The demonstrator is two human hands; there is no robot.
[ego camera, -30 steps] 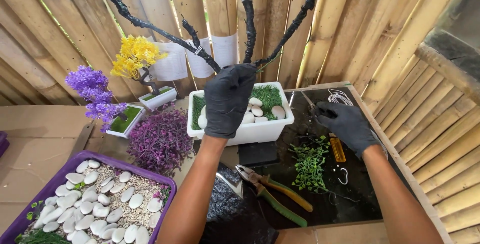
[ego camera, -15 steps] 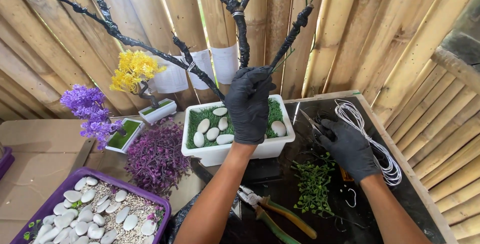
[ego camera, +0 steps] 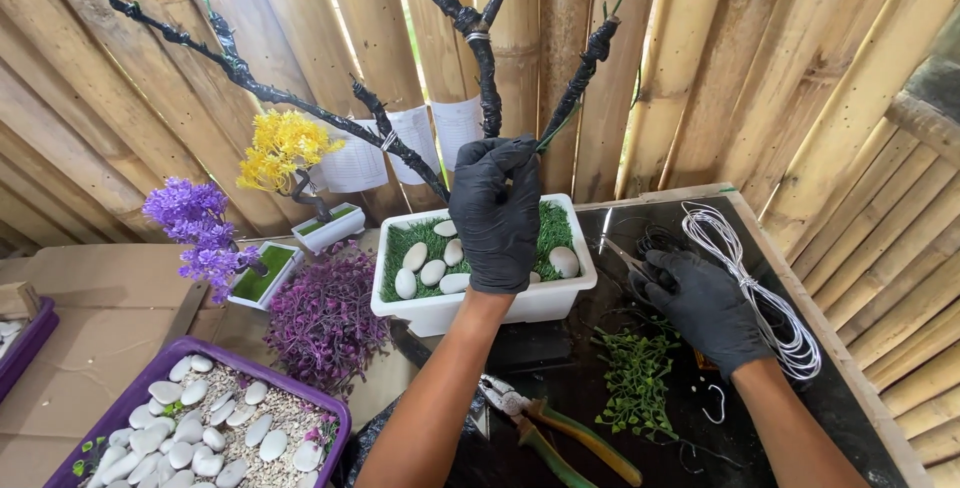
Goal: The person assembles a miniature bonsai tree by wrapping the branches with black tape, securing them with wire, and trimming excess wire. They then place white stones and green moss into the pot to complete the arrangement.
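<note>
A black wrapped artificial tree (ego camera: pixel 480 58) rises from a white rectangular planter (ego camera: pixel 450 310) filled with green turf and white pebbles. My left hand (ego camera: pixel 497 213), in a black glove, grips the trunk just above the turf. My right hand (ego camera: pixel 705 308), also black-gloved, rests on the dark tabletop to the right of the planter, by scissors (ego camera: pixel 625 258) and thin black wire; whether it pinches anything I cannot tell. A coil of white wire (ego camera: pixel 750 278) lies just right of it.
Green plastic foliage (ego camera: pixel 635 388) and green-handled pliers (ego camera: pixel 555 428) lie on the table near me. At left sit a purple tray of white pebbles (ego camera: pixel 210 428), a purple bush (ego camera: pixel 325 318), and small purple (ego camera: pixel 195 223) and yellow (ego camera: pixel 280 148) flower trees. Bamboo wall behind.
The view has tilted up and closed in. My left hand slid from the turf up onto the trunk. My right hand shifted slightly nearer the planter, beside the white wire coil.
</note>
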